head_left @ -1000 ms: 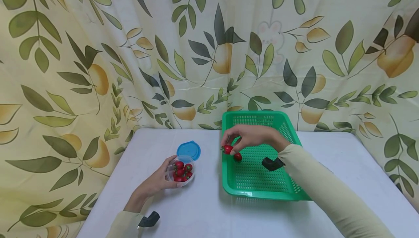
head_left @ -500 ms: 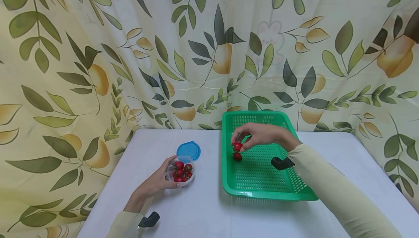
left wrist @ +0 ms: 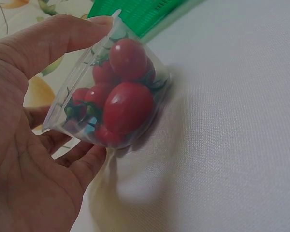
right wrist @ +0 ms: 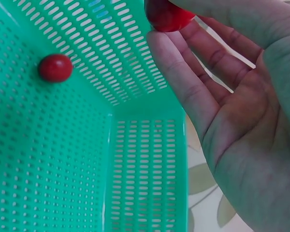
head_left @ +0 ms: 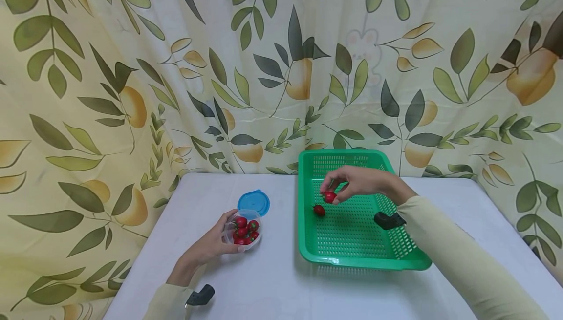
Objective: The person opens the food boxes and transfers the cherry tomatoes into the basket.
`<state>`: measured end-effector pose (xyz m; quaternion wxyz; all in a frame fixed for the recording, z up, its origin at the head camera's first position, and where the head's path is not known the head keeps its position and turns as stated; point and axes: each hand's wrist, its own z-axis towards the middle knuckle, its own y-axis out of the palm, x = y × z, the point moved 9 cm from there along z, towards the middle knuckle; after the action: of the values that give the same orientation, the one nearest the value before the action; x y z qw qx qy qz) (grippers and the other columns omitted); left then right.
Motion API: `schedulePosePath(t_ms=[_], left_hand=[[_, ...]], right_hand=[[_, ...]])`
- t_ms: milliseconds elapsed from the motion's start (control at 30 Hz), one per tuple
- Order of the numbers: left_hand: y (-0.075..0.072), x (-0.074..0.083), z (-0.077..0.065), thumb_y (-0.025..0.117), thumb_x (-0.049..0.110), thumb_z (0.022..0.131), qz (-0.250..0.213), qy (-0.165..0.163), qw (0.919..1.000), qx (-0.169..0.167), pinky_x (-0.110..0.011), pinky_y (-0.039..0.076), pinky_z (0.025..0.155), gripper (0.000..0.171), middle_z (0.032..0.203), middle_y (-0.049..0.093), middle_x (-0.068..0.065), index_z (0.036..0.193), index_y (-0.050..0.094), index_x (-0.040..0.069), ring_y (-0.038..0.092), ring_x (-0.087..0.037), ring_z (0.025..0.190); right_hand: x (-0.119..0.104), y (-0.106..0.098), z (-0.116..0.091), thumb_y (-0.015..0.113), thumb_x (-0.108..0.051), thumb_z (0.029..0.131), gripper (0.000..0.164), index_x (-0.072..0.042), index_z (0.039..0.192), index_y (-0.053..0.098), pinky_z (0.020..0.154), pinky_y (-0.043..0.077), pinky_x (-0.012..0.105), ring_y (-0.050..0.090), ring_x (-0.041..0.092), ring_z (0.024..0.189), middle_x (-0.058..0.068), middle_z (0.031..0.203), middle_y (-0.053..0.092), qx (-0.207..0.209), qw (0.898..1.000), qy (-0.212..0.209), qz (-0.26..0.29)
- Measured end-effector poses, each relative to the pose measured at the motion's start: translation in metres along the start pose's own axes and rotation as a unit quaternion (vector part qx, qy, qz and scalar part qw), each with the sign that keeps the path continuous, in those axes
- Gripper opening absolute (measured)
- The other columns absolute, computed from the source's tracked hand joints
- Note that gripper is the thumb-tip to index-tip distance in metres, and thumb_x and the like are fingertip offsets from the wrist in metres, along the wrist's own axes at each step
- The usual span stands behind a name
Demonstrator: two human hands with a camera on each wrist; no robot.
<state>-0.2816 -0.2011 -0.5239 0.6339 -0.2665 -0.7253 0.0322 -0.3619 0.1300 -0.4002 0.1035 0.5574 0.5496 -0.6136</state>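
My right hand point(head_left: 358, 181) pinches a cherry tomato point(head_left: 329, 197) between thumb and fingers, over the green basket point(head_left: 365, 262). Another cherry tomato point(head_left: 319, 210) lies on the basket floor near its left wall; the right wrist view shows this lying tomato point(right wrist: 55, 67) away from the hand. On the left, my left hand point(head_left: 215, 237) grips a small clear plastic container point(head_left: 259, 238) by its sides. Several red tomatoes point(left wrist: 129, 107) with green stems sit inside it, seen through the wall in the left wrist view.
A blue lid point(head_left: 259, 202) lies flat just behind the clear container. The white-covered table point(head_left: 281, 286) carries everything, and a leaf-and-fruit patterned curtain point(head_left: 281, 66) hangs along its back and sides. Black wrist mounts point(head_left: 389, 220) stick out from both sleeves.
My right hand has moved rightward with the pinched tomato, from the basket's left rim to farther inside over the basket. The left hand and its container have stayed put.
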Motion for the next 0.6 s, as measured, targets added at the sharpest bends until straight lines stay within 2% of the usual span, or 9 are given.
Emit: schedulePosePath(t_ms=[133,400,600], left_hand=[[0.000,-0.001,0.001,0.088,0.024,0.079,0.001,0.003,1.0000,-0.002,-0.074,0.025,0.113,0.105,0.164,0.028,-0.013,0.161,0.021,0.020,0.023,-0.040,0.151],[0.000,-0.002,0.001,0.088,0.025,0.080,-0.005,-0.001,1.0000,-0.001,-0.073,0.028,0.112,0.104,0.165,0.027,-0.012,0.161,0.022,0.022,0.022,-0.041,0.151],[0.000,-0.002,0.001,0.088,0.024,0.080,-0.002,-0.001,1.0000,0.001,-0.073,0.027,0.112,0.104,0.165,0.027,-0.012,0.160,0.023,0.023,0.023,-0.040,0.151]], right_hand=[[0.004,-0.001,-0.004,0.078,-0.012,0.089,0.036,-0.008,0.123,0.067,0.091,0.057,0.033,0.062,0.027,0.112,0.006,0.118,0.068,0.002,1.000,0.006,0.001],[0.007,-0.008,-0.012,0.078,-0.016,0.090,0.033,-0.016,0.122,0.068,0.094,0.057,0.033,0.063,0.028,0.113,0.008,0.121,0.068,0.008,1.000,0.000,-0.004],[0.001,-0.013,-0.013,0.077,-0.014,0.090,0.032,-0.012,0.121,0.068,0.096,0.056,0.033,0.062,0.033,0.116,0.009,0.122,0.067,0.018,1.000,-0.018,0.001]])
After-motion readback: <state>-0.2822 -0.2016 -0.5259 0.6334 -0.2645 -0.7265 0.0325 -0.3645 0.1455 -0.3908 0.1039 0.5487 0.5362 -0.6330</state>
